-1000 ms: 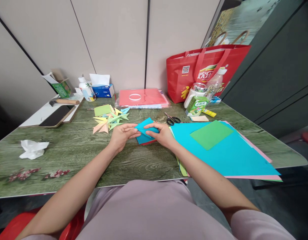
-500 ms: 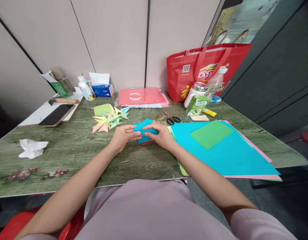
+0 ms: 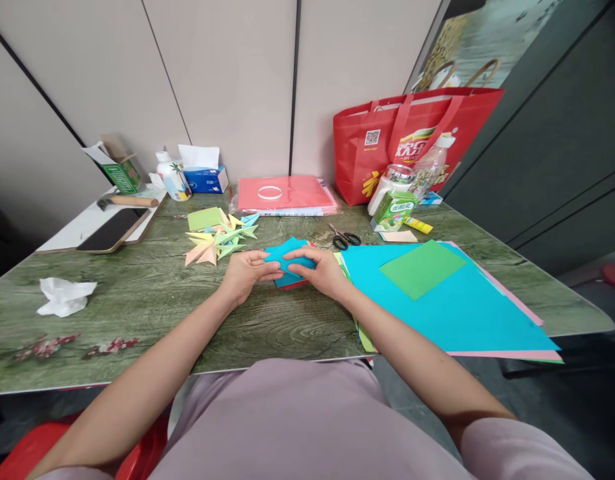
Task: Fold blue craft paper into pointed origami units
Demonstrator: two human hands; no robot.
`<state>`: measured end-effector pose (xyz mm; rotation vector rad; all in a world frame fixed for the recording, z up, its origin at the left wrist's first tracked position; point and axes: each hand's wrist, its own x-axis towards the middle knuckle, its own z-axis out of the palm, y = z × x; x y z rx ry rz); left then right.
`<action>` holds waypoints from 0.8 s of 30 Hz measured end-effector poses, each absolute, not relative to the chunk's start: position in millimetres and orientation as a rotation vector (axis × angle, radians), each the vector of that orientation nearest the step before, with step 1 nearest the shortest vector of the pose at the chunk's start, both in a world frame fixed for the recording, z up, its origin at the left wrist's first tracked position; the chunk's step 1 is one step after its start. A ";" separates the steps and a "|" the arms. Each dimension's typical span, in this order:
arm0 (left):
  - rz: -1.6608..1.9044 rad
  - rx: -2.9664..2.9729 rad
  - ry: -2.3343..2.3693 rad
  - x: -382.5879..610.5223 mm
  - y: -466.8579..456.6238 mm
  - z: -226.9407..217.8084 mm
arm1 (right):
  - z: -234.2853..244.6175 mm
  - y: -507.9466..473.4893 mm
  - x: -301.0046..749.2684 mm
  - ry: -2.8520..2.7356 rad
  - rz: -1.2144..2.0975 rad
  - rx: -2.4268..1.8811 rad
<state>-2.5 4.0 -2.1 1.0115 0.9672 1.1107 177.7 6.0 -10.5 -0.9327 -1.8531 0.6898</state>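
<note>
Both my hands hold a folded piece of blue paper [image 3: 290, 255] just above the table, in the middle of the head view. My left hand [image 3: 244, 275] pinches its left side between thumb and fingers. On the right side, my right hand [image 3: 322, 268] grips it the same way. Below it lie more blue and red paper pieces [image 3: 290, 285], partly hidden by my hands. Several folded pastel paper shapes [image 3: 222, 237] lie in a heap beyond my left hand. Black-handled scissors [image 3: 344, 238] rest beyond my right hand.
Large blue paper sheets [image 3: 437, 323] with a green piece [image 3: 423, 269] on top cover the right side. A red bag [image 3: 362, 153], a green carton [image 3: 394, 212] and a pink paper pack [image 3: 287, 193] stand or lie behind. At left are a phone [image 3: 112, 230] and crumpled tissue [image 3: 66, 297].
The blue paper in my hands has shifted very slightly to the left. Otherwise my hands and the things on the table look the same.
</note>
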 end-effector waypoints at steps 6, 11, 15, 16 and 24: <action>1.119 1.007 0.980 -1.1 3.3 -1.1 | -9.3 5.8 177.7 -1.860 0.684 -0.940; 1.155 1.000 0.984 1.3 0.7 -0.5 | -7.4 4.6 177.3 -1.867 0.664 -0.943; 1.142 1.019 0.979 1.7 -0.9 -0.8 | -7.1 3.7 177.0 -1.874 0.634 -0.924; 1.136 1.026 0.974 1.2 -0.5 -1.2 | -7.2 3.7 177.0 -1.875 0.630 -0.926; 0.976 1.117 0.932 -6.9 6.4 -0.3 | -7.8 5.3 179.1 -1.862 0.659 -0.944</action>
